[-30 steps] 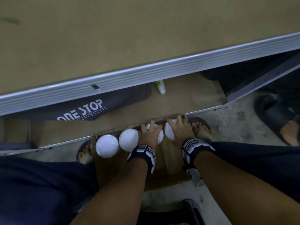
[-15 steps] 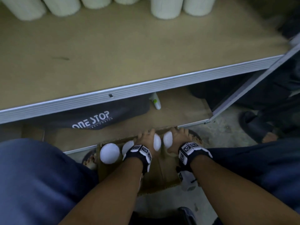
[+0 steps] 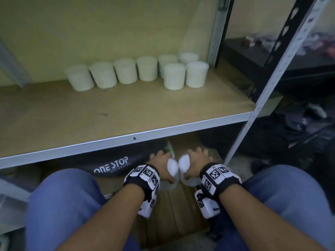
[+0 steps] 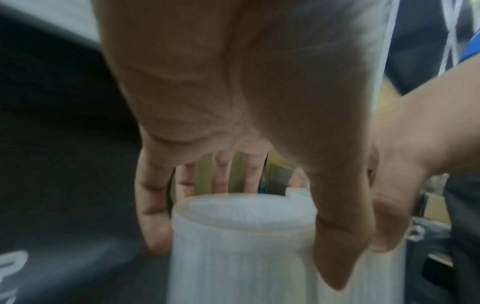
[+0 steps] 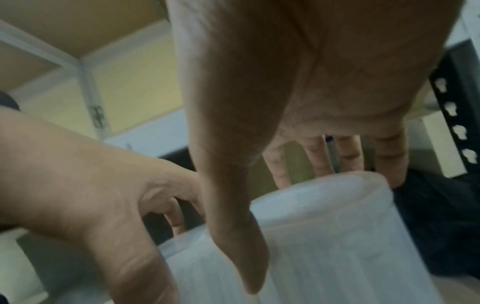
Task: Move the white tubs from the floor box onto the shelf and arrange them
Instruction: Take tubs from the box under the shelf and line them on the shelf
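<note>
We wear blue trousers [image 3: 59,205] over both knees, and our forearms are bare, with no sleeves reaching them. Each wrist carries a black band [image 3: 135,182] set with white squares printed in black square codes, and a white block [image 3: 208,205] with black marks hangs beneath each band.

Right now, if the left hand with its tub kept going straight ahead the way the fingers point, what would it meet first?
Probably the dark ONE STOP bag under the shelf's front rail. The left hand, gripping its white tub, points forward beneath that rail; depth is unclear.
</note>
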A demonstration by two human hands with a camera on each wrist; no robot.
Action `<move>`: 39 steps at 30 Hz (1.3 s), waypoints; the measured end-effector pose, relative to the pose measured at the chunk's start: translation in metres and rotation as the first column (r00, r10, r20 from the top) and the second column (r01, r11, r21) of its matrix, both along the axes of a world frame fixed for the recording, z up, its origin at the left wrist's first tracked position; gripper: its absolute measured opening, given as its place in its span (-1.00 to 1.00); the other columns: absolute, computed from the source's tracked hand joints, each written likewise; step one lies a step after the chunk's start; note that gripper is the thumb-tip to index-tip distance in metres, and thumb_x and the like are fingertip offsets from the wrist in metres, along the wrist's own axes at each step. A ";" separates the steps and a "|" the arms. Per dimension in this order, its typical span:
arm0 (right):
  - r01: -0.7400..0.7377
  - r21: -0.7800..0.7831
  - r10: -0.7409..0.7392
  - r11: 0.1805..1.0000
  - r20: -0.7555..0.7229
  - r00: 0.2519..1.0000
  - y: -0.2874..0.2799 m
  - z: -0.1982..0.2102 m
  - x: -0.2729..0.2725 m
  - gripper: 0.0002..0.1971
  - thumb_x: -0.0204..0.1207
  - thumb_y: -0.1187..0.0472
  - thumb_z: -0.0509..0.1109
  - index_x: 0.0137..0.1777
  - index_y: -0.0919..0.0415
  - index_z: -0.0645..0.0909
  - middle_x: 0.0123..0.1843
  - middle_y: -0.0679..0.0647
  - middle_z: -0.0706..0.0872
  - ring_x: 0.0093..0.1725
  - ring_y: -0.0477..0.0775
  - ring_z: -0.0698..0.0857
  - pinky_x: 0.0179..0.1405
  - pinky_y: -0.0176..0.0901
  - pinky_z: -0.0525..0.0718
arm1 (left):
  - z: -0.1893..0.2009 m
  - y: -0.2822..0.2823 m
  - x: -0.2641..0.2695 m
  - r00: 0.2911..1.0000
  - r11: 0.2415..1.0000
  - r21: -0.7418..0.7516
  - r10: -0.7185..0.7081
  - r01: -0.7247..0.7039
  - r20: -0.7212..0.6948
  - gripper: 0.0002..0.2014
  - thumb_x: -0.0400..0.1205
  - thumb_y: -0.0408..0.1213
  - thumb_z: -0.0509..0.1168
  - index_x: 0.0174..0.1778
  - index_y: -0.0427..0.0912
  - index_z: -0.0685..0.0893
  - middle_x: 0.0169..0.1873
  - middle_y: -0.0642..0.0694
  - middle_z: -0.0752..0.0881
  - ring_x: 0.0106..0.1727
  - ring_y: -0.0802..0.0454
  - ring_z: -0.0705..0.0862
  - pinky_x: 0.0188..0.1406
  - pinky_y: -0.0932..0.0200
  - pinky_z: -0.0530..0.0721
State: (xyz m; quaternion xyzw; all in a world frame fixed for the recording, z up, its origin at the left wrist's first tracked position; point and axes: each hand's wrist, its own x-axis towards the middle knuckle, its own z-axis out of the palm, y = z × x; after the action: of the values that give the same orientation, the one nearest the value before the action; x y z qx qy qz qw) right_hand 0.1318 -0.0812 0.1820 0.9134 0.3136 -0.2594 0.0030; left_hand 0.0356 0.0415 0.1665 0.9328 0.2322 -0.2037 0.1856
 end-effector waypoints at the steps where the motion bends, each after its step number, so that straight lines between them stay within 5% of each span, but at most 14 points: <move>1: -0.006 0.026 0.005 1.000 0.014 1.000 -0.001 0.011 -0.004 -0.16 0.19 -0.01 0.62 0.47 0.00 0.32 0.44 0.15 0.31 0.49 0.29 0.25 0.37 0.19 0.45 | 0.012 0.001 -0.004 1.000 1.000 0.003 0.000 0.000 0.016 -0.12 0.26 0.05 0.56 0.48 0.04 0.34 0.30 -0.13 0.41 0.34 -0.28 0.41 0.21 -0.10 0.59; 8: -0.047 0.191 0.036 0.980 0.060 0.998 -0.004 0.094 -0.024 -0.17 0.16 -0.05 0.60 0.46 -0.06 0.34 0.39 0.11 0.34 0.44 0.27 0.26 0.33 0.12 0.44 | 0.096 0.011 -0.034 0.979 1.000 0.009 0.015 -0.017 0.205 -0.10 0.22 0.05 0.56 0.50 0.07 0.36 0.31 -0.08 0.47 0.37 -0.16 0.43 0.29 -0.09 0.59; 18: -0.184 0.410 0.104 0.893 0.210 0.972 0.018 0.185 -0.033 -0.18 0.11 -0.03 0.58 0.44 -0.14 0.38 0.33 0.08 0.46 0.35 0.21 0.34 0.35 0.06 0.46 | 0.187 0.036 -0.068 0.854 0.990 0.089 0.052 -0.114 0.518 -0.17 0.26 0.01 0.56 0.48 0.09 0.42 0.39 0.11 0.50 0.40 -0.01 0.42 0.26 0.12 0.50; 23: -0.195 0.469 0.102 0.861 0.215 0.971 0.047 0.196 -0.029 -0.19 0.19 0.02 0.58 0.48 -0.10 0.37 0.37 0.05 0.41 0.39 0.17 0.30 0.27 0.00 0.48 | 0.196 0.063 -0.070 0.817 0.977 0.083 0.117 -0.198 0.564 -0.21 0.23 0.03 0.56 0.42 0.06 0.49 0.35 0.13 0.48 0.36 0.04 0.47 0.28 0.07 0.56; 31: -0.175 0.522 0.094 0.835 0.178 0.979 0.089 0.177 -0.013 -0.23 0.24 0.00 0.58 0.50 -0.03 0.46 0.45 0.05 0.52 0.48 0.18 0.36 0.39 -0.06 0.43 | 0.180 0.097 -0.058 0.768 0.955 0.011 0.231 -0.296 0.597 -0.36 0.26 -0.04 0.59 0.29 0.01 0.62 0.31 0.08 0.57 0.33 0.06 0.53 0.17 0.21 0.52; 39: -0.192 0.507 0.147 0.840 0.129 0.981 0.096 0.152 -0.007 -0.30 0.35 0.02 0.53 0.51 -0.04 0.43 0.49 0.01 0.44 0.47 0.17 0.30 0.46 -0.06 0.35 | 0.154 0.104 -0.055 0.779 0.950 -0.028 0.272 -0.311 0.565 -0.36 0.35 -0.06 0.53 0.38 0.03 0.55 0.43 0.09 0.53 0.46 0.07 0.45 0.35 0.17 0.47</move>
State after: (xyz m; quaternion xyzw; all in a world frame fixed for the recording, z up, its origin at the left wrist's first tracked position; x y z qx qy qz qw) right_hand 0.1251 0.0148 0.3340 0.8594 0.4508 -0.1256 -0.2059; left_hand -0.0193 0.1454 0.3205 0.9095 0.3153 0.1191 0.2434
